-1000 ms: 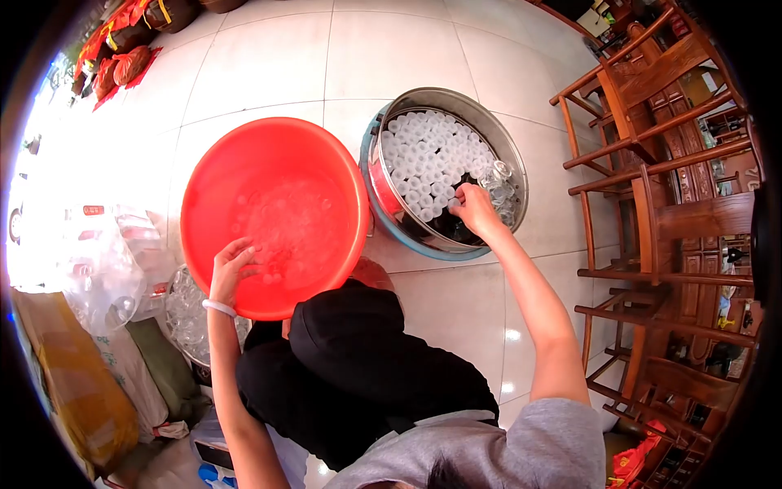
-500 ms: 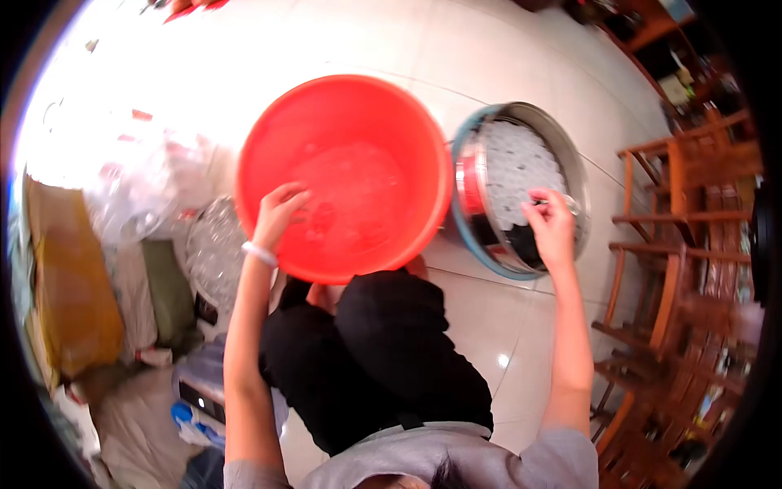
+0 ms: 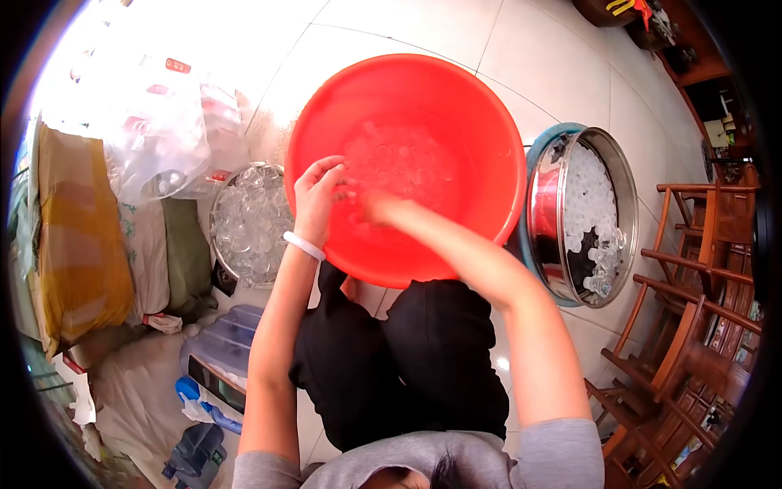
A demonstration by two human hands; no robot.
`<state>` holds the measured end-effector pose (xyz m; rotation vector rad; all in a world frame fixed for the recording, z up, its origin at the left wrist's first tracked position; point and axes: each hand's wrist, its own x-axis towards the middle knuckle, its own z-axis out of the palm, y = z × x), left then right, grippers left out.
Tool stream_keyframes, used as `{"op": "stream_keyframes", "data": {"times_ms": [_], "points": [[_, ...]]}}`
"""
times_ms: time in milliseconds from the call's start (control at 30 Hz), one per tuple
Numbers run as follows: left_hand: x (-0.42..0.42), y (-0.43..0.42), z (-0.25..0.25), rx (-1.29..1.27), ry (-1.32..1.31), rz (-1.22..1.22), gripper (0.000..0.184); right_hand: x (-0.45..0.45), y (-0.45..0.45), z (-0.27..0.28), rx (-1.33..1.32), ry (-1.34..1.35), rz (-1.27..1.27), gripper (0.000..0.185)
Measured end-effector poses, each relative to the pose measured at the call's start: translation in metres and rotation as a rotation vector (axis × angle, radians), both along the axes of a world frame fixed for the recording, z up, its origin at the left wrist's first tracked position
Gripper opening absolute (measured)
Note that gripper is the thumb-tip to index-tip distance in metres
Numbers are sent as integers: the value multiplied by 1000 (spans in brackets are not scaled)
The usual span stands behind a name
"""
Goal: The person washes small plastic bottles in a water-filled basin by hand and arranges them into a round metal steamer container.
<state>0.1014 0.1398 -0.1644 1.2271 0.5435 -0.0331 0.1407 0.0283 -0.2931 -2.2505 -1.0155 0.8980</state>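
Note:
A large red basin [image 3: 481,106] stands on the floor before my knees, with a heap of small clear pieces [image 3: 407,163] in its bottom. My left hand [image 3: 318,191], with a white band on the wrist, is over the basin's left side, fingers loosely bent and apart; nothing shows in them. My right hand [image 3: 379,205] reaches across into the basin beside it, smeared by motion, so its fingers and anything in them cannot be made out. To the right, a round metal container [image 3: 550,220] holds many small clear-white pieces [image 3: 588,196] and stands in a blue-green basin [image 3: 533,163].
Left of the red basin is a round tray [image 3: 216,232] of clear rounded pieces. Clear plastic bags [image 3: 159,134], a brown-yellow package [image 3: 81,244] and a blue-grey plastic item [image 3: 232,334] lie at the left. Wooden chairs [image 3: 688,261] line the right side.
My right hand has moved left from the metal container into the red basin. My left hand remains over the basin's left side. The view has shifted, so the basins appear farther right.

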Motion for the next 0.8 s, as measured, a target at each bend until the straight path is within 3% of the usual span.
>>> {"op": "stream_keyframes", "data": {"times_ms": [100, 200, 267, 333, 400, 533, 600, 633, 667, 700, 767, 800], "points": [[0, 1, 0, -31, -16, 37, 19, -20, 17, -6, -64, 15, -8, 28], [-2, 2, 0, -63, -42, 68, 18, -12, 23, -9, -185, 5, 200, 30], [-2, 4, -1, -156, -88, 92, 17, 4, 18, -16, 236, 71, -356, 27], [-2, 4, 0, -160, -85, 86, 17, 47, 20, 3, 71, -44, -607, 26], [-2, 5, 2, -154, -73, 73, 17, 86, 23, 17, 197, -127, -942, 29], [-1, 5, 3, -176, -91, 77, 17, 119, 25, -33, 171, -351, -760, 34], [-1, 5, 3, -180, -92, 81, 17, 107, 34, -92, 208, -170, -485, 34], [-1, 5, 4, -186, -93, 80, 17, 92, 45, -105, 367, 58, -520, 34], [-1, 5, 5, -190, -95, 77, 17, 73, 53, -99, 526, 289, -550, 34], [-1, 5, 4, -185, -92, 76, 17, 59, 52, -91, 531, 293, -552, 34], [-1, 6, 2, -198, -113, 67, 16, 36, 48, -24, 510, 770, -582, 31], [-1, 6, 2, -195, -117, 65, 16, 30, 44, -10, 515, 766, -581, 31]]}}
